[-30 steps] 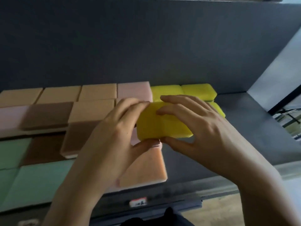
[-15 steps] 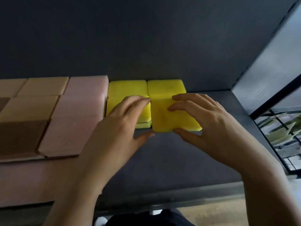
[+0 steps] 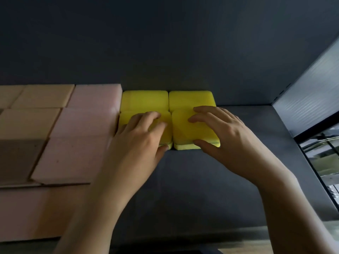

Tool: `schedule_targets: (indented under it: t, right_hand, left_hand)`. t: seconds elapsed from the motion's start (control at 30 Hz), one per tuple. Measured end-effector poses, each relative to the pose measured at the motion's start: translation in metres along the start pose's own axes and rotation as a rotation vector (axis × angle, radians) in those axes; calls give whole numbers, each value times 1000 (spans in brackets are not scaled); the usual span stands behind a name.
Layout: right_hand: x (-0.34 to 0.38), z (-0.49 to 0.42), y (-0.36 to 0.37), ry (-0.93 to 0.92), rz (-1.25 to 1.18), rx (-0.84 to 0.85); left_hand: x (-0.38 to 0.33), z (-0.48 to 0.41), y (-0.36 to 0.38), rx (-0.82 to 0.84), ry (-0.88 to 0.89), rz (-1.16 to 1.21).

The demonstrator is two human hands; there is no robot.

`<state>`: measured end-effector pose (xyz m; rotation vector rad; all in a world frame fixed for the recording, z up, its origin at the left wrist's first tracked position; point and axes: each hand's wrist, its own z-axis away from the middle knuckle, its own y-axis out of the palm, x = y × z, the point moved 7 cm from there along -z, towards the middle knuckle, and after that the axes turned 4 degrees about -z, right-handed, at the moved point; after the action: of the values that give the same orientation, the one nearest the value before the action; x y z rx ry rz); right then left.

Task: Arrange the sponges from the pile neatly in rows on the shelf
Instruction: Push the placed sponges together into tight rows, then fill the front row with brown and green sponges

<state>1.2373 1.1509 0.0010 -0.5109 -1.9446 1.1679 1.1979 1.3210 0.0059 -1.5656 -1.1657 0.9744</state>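
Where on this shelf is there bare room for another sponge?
Bare shelf lies right of the yellow sponges, up to the side wall, and in front of them. Left is crowded with pink sponges.

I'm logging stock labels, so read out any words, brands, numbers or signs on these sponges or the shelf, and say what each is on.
No readable text anywhere: none on the yellow rounded foam sponges, the pink foam sponge blocks, the tan foam sponge blocks or the dark grey shelf.
The left hand and right hand cover parts of the front yellow sponges.
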Motion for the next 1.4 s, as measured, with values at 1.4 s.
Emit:
schedule_targets:
  t: [1.4]
  right_hand:
    - [300,-54,90,-393,-235,26]
  left_hand:
    - [174,219,-128,-129,-476,-36]
